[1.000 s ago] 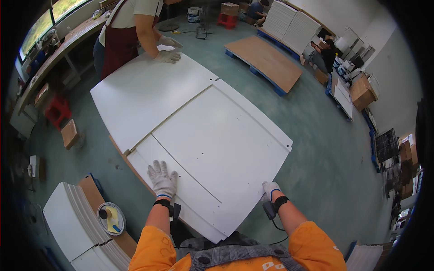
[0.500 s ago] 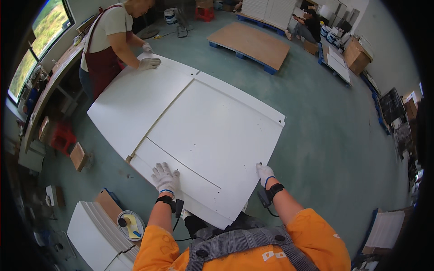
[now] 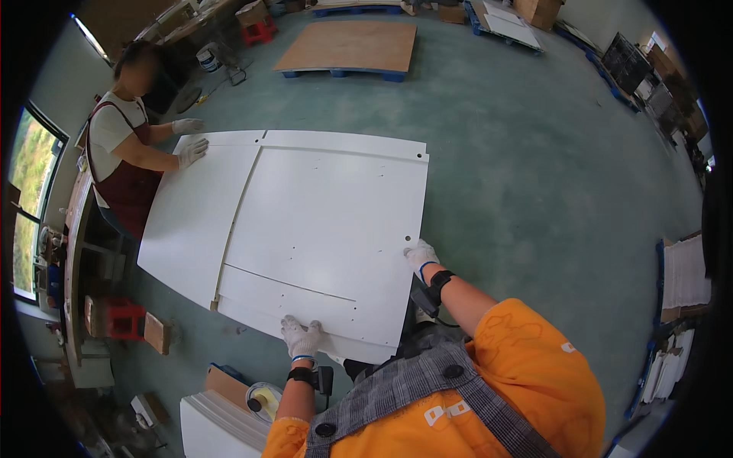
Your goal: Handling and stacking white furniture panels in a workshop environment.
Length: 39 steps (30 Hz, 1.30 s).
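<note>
Left hand (image 3: 301, 337) hides part of the white panel (image 3: 328, 206); 1 stack (image 3: 210, 429) cut off below

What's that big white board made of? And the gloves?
White board: perhaps coated wood, though plastic is possible; its face looks smooth and faintly shiny.
Gloves: probably knitted fabric, maybe cotton; they look matte and soft, fitting around the fingers.

From my remote view I make out an orange top (image 3: 550, 382) with white print (image 3: 435, 415) on it and darker outlines on the right sleeve (image 3: 515, 328), beneath grey plaid straps (image 3: 389, 402) with 2 dark round buttons (image 3: 453, 372). I see off-white knit gloves (image 3: 422, 253) with blue-edged cuffs (image 3: 304, 358), black wristbands (image 3: 440, 281) carrying dark boxes (image 3: 326, 380), and a thin black cable (image 3: 449, 325).
</note>
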Available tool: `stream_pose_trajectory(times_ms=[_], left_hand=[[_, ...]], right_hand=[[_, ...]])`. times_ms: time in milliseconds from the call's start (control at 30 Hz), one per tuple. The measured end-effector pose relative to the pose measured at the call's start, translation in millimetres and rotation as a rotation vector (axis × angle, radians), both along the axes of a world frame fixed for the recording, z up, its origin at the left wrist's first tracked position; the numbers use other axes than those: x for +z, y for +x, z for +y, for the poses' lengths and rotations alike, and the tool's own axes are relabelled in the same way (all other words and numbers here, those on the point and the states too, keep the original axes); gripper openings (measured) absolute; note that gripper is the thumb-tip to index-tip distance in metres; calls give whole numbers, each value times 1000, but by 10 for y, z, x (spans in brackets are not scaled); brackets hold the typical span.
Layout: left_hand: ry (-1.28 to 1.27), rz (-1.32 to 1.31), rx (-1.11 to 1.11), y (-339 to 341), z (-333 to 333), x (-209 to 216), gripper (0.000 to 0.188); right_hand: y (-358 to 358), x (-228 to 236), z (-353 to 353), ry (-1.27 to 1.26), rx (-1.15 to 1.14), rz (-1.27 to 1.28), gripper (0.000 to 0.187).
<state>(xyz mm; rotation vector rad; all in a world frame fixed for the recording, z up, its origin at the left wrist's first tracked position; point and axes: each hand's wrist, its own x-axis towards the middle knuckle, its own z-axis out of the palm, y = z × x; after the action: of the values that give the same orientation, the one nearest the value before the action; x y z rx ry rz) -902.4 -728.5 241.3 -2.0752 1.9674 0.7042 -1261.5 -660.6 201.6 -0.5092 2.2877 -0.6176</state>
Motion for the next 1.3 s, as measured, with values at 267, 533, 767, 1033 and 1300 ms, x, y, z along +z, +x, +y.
stream_pose_trajectory(times_ms=[267,533,767,1033,1300], left_hand=[[121,73,-25,-227,105,165,93],[232,103,45,-434,306,159,92],[143,63,-41,-555,809,47,93],[181,122,37,-430,867,230,88],[200,287,56,39,1893,303,68]], right_hand=[[-25,226,13,28,-24,-6,42],[-160,253,206,-142,-93,-339,48],[133,393,246,-131,-7,-371,76],[54,422,315,-219,6,-805,52],[271,-140,636,-215,67,-656,40]])
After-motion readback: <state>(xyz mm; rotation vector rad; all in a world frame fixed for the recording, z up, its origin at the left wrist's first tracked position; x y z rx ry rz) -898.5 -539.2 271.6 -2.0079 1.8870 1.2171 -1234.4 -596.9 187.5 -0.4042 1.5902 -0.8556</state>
